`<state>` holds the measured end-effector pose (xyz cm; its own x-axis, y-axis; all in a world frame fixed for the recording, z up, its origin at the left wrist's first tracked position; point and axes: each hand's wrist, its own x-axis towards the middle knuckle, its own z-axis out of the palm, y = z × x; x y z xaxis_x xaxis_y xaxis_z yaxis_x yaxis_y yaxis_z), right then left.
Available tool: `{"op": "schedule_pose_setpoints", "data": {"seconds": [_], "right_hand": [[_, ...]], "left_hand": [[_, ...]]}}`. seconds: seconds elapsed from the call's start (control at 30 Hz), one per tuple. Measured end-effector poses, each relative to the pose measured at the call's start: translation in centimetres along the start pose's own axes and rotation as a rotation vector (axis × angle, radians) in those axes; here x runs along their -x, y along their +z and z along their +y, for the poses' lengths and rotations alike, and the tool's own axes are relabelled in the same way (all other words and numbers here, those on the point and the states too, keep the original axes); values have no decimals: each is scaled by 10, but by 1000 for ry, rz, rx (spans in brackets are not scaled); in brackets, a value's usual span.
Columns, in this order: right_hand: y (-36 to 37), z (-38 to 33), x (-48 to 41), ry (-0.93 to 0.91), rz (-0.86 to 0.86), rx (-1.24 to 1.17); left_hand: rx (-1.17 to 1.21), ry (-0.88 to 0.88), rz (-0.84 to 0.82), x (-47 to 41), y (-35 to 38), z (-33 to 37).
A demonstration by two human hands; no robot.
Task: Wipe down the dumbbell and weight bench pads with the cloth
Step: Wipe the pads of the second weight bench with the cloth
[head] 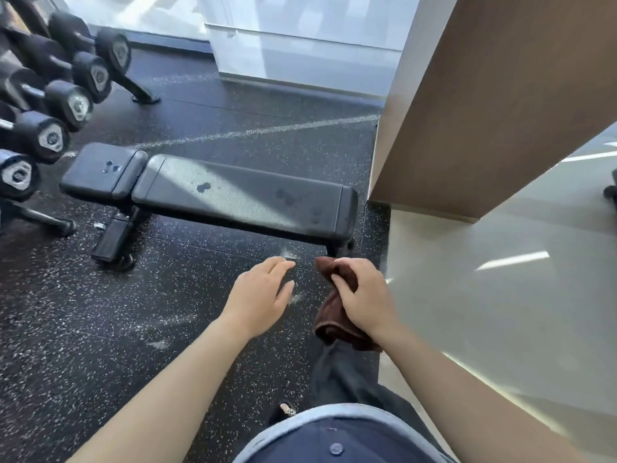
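A black weight bench lies flat across the rubber floor, its long back pad [243,198] showing dark wet spots and its short seat pad [103,175] at the left end. Black hex dumbbells [50,137] rest on a rack at the far left. My right hand [364,295] is shut on a bunched dark brown cloth [334,315], held in the air just in front of the bench's right end. My left hand [263,295] hovers beside it, fingers spread and holding nothing. Both hands are apart from the pads.
A brown wood-faced column [484,111] stands right of the bench, with pale tiled floor [500,295] beyond it. The dumbbell rack's foot [140,91] reaches onto the speckled rubber floor [100,312] behind the bench. A glass wall [300,45] runs along the back.
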<state>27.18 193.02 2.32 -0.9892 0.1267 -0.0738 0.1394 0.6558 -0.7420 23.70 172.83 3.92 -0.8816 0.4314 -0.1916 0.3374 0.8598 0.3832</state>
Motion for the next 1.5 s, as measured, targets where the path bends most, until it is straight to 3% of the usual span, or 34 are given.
{"op": "schedule_pose_setpoints", "data": {"seconds": [0.3, 0.77, 1.07, 1.2, 1.33, 1.5], "right_hand": [[-19, 42, -148, 76, 2, 9], [33, 99, -266, 374, 24, 69], [113, 189, -355, 502, 90, 110], [157, 243, -395, 505, 110, 143], [191, 285, -433, 405, 178, 219], [220, 317, -468, 326, 286, 457]], "left_hand": [[-41, 51, -91, -160, -3, 1], [-98, 242, -347, -332, 35, -68], [-162, 273, -486, -453, 123, -138], [-127, 206, -454, -495, 178, -157], [-89, 205, -299, -541, 231, -168], [-126, 134, -165, -597, 282, -185]]}}
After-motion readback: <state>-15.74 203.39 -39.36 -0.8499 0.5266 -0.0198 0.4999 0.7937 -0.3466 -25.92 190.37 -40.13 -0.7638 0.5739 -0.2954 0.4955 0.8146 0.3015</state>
